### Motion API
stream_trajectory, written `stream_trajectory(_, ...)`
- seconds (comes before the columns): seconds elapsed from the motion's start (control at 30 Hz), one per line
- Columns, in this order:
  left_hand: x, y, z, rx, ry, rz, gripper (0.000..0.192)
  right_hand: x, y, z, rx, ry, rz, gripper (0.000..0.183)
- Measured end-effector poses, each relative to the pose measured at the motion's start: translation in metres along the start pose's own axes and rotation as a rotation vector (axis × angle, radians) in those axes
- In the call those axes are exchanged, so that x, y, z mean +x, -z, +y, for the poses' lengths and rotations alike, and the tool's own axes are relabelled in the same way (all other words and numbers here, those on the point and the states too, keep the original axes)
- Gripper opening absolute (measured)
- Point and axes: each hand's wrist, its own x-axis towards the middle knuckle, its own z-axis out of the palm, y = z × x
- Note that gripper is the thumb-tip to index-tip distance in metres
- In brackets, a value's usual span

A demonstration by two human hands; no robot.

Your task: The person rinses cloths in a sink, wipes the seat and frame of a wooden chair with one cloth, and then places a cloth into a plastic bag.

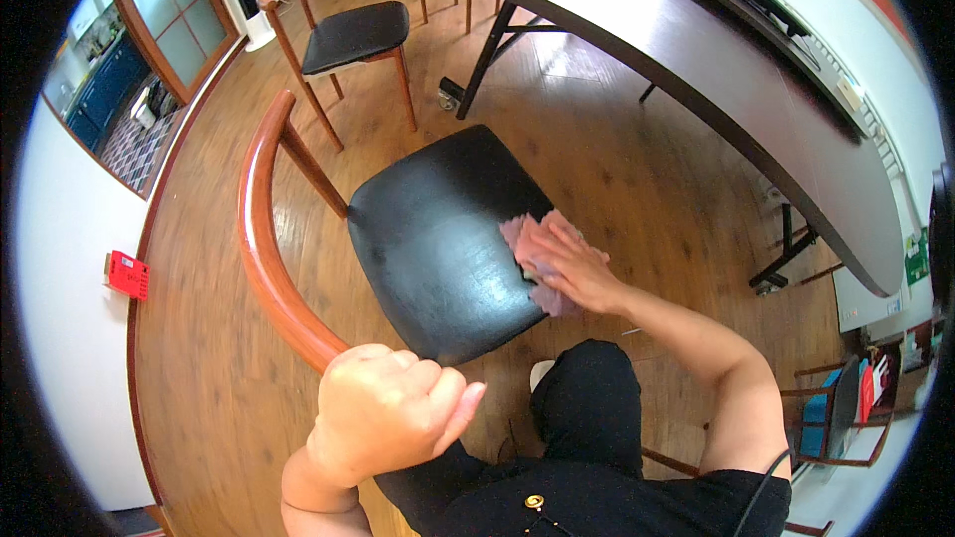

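A chair with a curved, glossy wooden backrest [257,246] and a black padded seat [440,239] stands before me. My left hand [395,403] is closed around the near end of the backrest rail, which it hides. Under my right hand [571,265] is a crumpled pink cloth [556,302] with a scalloped edge. The palm and fingers press it flat against the right edge of the seat, and part of it hangs past that edge. Light shines off the seat leather beside the cloth.
A long dark table [716,82] on black wheeled legs curves along the right. Another black-seated chair [358,33] stands further off. A chair holding several items [839,406] is at lower right. A red box [128,274] sits by the left wall, near a doorway.
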Motion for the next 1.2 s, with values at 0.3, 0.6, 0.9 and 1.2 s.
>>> stream_trajectory(0.3,0.000,-0.005,-0.005,-0.006,-0.017,-0.026,0.033,0.241,-0.019,-0.037,-0.022,-0.120,-0.043,0.052)
stream_trajectory(0.6,-0.008,-0.004,-0.006,0.022,-0.022,0.046,0.025,0.115,-0.007,-0.043,-0.021,0.313,-0.103,0.068)
stream_trajectory(0.9,-0.003,-0.005,-0.008,0.015,-0.068,0.037,0.027,0.302,-0.012,-0.068,-0.291,-0.117,0.011,0.052)
stream_trajectory(1.2,-0.001,-0.004,0.002,0.037,0.046,-0.002,0.023,0.111,-0.030,-0.068,0.067,0.439,0.107,0.069)
